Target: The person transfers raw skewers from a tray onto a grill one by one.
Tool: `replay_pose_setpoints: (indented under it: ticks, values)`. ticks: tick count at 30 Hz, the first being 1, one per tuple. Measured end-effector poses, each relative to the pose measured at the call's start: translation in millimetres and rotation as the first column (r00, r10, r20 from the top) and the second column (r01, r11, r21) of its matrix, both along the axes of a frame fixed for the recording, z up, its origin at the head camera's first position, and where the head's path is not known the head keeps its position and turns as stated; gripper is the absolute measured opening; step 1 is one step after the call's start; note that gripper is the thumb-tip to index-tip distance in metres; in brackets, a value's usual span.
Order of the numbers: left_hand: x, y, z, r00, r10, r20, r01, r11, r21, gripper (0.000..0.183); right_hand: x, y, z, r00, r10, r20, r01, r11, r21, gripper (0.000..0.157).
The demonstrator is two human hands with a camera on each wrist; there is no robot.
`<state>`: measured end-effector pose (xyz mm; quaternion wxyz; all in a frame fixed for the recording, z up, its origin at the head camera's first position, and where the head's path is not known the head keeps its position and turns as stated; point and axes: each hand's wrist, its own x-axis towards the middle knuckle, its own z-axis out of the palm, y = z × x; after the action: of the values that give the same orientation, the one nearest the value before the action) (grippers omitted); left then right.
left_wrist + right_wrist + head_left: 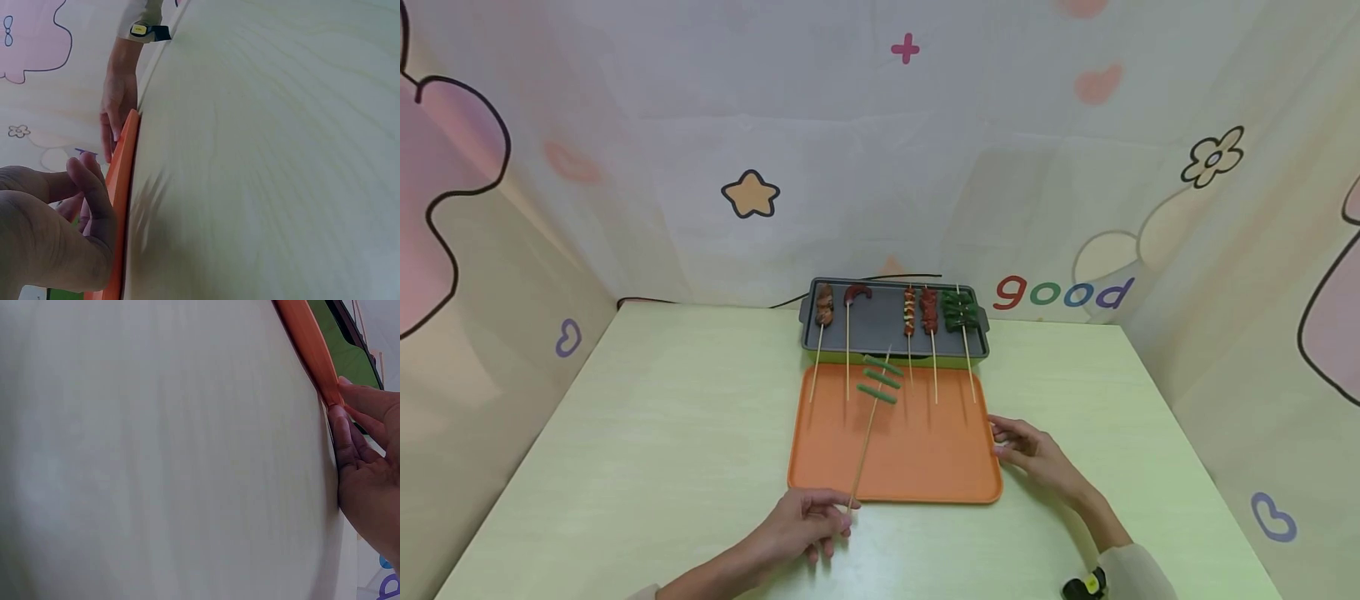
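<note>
My left hand (801, 529) pinches the lower end of a wooden skewer (882, 378) threaded with three green bean-like pieces. The skewer slants up over the orange tray (925, 458), its tip overlapping the grill's front edge in the head view. At the tray's right side, my right hand (1037, 458) holds the rim between thumb and fingers; the right wrist view shows this grip (372, 450) close up. Behind the tray stands a green grill with a dark plate (883, 325). In the left wrist view the left fingers (94, 194) are bent, and the skewer is hidden.
On the grill lie several skewers: brown meat (824, 305), a curled dark red piece (857, 292), a small mixed one (909, 312), red meat (929, 311) and dark green pieces (959, 310). Their sticks reach over the tray. A black cord (790, 301) runs behind, before a patterned curtain (850, 167).
</note>
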<state>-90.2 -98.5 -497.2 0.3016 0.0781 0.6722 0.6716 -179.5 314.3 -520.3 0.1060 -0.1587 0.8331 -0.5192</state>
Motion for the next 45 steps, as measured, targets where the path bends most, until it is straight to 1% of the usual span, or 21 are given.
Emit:
replay_pose_setpoints:
  ticks: [4,6,11,15,23,31,37,45]
  values:
    - [-4.8,3,2.9,1.000,0.004,-0.006,-0.004,1.000,0.006,0.041,0.1,1,-0.9,1.000,0.004,-0.006,-0.004,1.000,-0.004,0.053]
    - [-8.2,5,4.8,1.000,0.013,-0.022,-0.013,1.000,0.005,0.041,0.2,1,-1.6,1.000,0.002,-0.003,-0.002,1.000,-0.007,0.054]
    - [-18.9,14,8.9,0.997,0.042,-0.058,-0.041,0.999,0.009,0.041,0.3,2,-3.2,1.000,0.001,0.001,0.000,1.000,-0.015,0.053]
    - [-27.6,20,11.3,0.995,0.062,-0.072,-0.061,0.998,0.025,0.042,1.1,3,-4.0,1.000,-0.009,0.005,0.009,1.000,-0.022,0.053]
    - [-40.5,29,11.6,0.990,0.124,-0.071,-0.122,0.992,0.040,0.042,5.6,2,-4.5,0.999,-0.018,0.027,0.019,0.999,-0.031,0.054]
    - [-53.5,42,14.9,0.981,0.169,-0.096,-0.167,0.986,0.026,0.038,6.1,3,-2.9,1.000,-0.014,-0.024,0.014,1.000,-0.025,0.051]
    - [-65.3,49,15.8,0.979,0.194,-0.065,-0.193,0.981,0.021,0.038,5.4,4,-1.9,0.999,-0.006,-0.038,0.005,0.999,-0.033,0.052]
    - [-79.1,56,21.3,0.974,0.224,-0.037,-0.223,0.974,0.038,0.041,1.5,2,-2.1,1.000,0.007,-0.022,-0.008,0.999,-0.043,0.052]
